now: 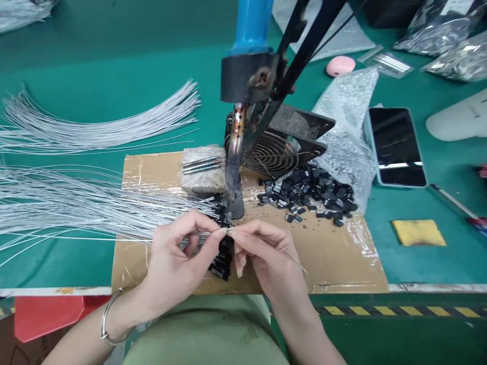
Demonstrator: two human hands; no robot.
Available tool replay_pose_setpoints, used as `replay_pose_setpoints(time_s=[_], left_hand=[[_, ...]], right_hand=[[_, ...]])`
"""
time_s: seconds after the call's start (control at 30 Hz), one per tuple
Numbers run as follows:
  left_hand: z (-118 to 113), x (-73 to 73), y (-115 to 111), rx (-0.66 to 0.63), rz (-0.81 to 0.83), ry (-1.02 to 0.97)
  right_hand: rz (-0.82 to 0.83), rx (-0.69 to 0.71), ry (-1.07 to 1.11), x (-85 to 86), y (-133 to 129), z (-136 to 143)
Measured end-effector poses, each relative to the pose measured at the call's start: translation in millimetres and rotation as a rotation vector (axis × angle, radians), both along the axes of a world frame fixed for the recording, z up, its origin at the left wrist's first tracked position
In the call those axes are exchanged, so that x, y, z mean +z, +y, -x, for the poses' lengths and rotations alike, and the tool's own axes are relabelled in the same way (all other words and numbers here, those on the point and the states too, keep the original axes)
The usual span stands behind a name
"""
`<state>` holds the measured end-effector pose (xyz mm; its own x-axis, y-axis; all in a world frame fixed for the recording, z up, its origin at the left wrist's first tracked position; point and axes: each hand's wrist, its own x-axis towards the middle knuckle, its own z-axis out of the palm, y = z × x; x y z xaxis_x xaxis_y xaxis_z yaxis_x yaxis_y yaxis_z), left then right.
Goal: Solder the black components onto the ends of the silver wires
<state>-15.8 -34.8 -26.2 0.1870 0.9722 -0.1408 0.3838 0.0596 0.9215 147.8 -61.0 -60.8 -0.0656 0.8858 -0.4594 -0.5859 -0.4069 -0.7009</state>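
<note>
My left hand point(186, 253) is closed in a pinch on a thin grey wire, in front of the soldering iron's tip. Fingertip to fingertip with it, my right hand point(266, 251) pinches a fine strand of solder wire point(292, 257), whose tail trails out to the right. Above both hands, a soldering iron point(238, 132) with a blue handle points down from a black stand. Beneath my fingers lies a row of black connectors point(220, 266) joined to a bundle of grey wires point(76, 203). Whatever sits right between the fingertips is too small to make out.
Loose black connectors point(315, 192) are heaped on the cardboard point(335, 258) at the right. Behind them stands a fan point(272, 152). A wrapped block point(203, 177) carries metal tips. Further right are a phone point(397, 147), a yellow sponge point(418, 232) and a white cup point(456, 119).
</note>
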Motion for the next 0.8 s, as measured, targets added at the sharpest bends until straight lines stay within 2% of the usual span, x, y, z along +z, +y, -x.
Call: replay_pose_setpoints(time_s=[0.2, 0.47, 0.6, 0.7, 0.8], left_hand=[[0, -5.2, -2, 0.031, 0.003, -0.020], [-6, -8.3, -6, 0.083, -0.063, -0.023], [-7, -9.7, -8, 0.093, -0.030, -0.069], [-6, -8.9, -8, 0.096, 0.002, -0.082], [-3, -8.6, -6, 0.123, 0.007, -0.043]], right_hand=[[-0.006, -0.027, 0.001, 0.2, -2, 4], [0.013, -0.156, 0.074, -0.6, -4, 18], [0.024, -0.198, 0.131, -1.8, -7, 26], [0.011, -0.191, 0.078, -1.8, -9, 27], [-0.067, -0.176, -0.071, -4.4, -13, 13]])
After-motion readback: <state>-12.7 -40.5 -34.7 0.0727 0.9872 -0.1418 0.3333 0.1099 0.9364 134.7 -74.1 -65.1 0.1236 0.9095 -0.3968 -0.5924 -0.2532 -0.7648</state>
